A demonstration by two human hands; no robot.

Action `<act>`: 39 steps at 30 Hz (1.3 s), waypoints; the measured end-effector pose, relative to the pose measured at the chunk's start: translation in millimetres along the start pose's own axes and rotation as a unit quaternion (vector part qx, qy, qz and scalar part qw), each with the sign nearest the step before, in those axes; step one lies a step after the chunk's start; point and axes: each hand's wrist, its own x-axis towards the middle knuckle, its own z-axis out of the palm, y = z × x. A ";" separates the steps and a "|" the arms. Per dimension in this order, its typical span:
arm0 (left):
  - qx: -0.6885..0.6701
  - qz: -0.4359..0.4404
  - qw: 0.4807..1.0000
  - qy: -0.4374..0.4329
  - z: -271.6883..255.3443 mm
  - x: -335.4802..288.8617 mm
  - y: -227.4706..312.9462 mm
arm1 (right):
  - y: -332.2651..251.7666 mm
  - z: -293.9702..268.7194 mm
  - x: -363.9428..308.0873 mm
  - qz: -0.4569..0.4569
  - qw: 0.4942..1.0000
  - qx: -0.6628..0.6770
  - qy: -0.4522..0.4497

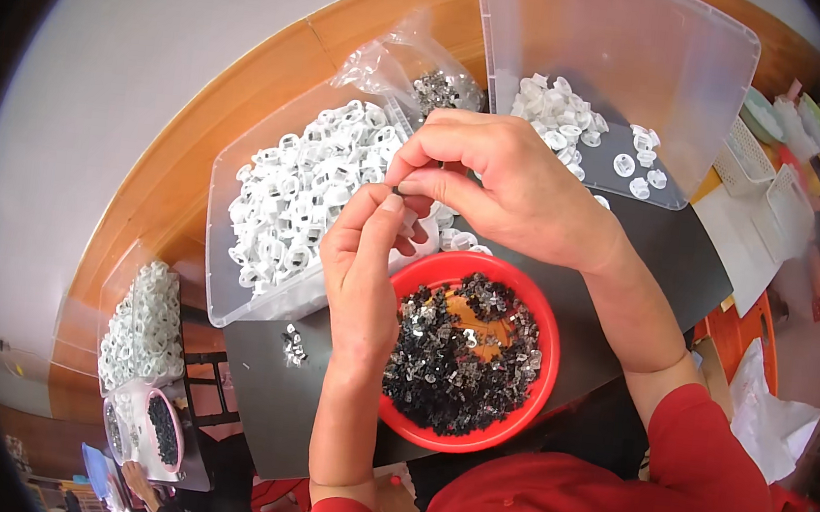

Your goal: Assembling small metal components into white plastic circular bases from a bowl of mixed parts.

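Observation:
My two hands meet above the table, fingertips together. My right hand point(501, 181) is closed in a pinch, coming down from above. My left hand point(365, 262) is closed too, thumb against index finger. Between the fingertips shows a tiny dark piece point(397, 191), mostly hidden, its kind unclear. Something pale and translucent shows among my left fingers. Below my hands stands a red round basin point(545, 368) holding many small black and clear plastic pieces point(446, 398). Left of my hands, a clear plastic bin point(217, 282) is heaped with white round plastic parts point(302, 196).
Behind my right hand, a large clear bin point(628, 40) lies tipped, with white caps point(554, 112) at its mouth. A clear bag point(415, 54) holds small metallic pieces. Several loose bits point(295, 346) lie on the dark table point(263, 400). Another person's hand point(140, 479) shows lower left.

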 end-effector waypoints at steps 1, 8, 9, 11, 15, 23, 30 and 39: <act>0.005 -0.003 1.000 0.013 -0.6 1.0 -1.4 | 2.5 2.1 0.3 0.004 1.000 0.000 0.000; -0.016 -0.015 0.999 0.040 -3.2 4.3 -3.1 | -1.4 9.6 -1.5 -0.036 0.994 -0.103 0.030; -0.020 -0.017 0.999 0.036 -3.6 3.7 -2.7 | -3.3 9.0 -2.1 -0.041 0.990 -0.132 0.024; -0.025 -0.019 0.999 0.036 -3.6 2.1 -3.0 | -3.2 9.2 -3.3 -0.046 0.990 -0.132 0.020; -0.031 -0.027 0.998 0.041 -1.2 1.1 -5.5 | -4.5 6.3 -5.7 -0.054 0.988 -0.142 0.018; -0.048 -0.032 0.996 0.065 -0.7 2.2 -2.7 | -4.1 4.1 -5.4 -0.055 0.985 -0.159 0.021; -0.069 -0.018 0.997 0.031 -7.4 2.4 -6.0 | -2.8 6.2 -5.3 -0.070 0.983 -0.170 0.029; -0.030 0.005 0.998 0.050 -2.8 0.2 -2.2 | -5.3 5.4 -2.6 -0.122 0.960 -0.249 0.033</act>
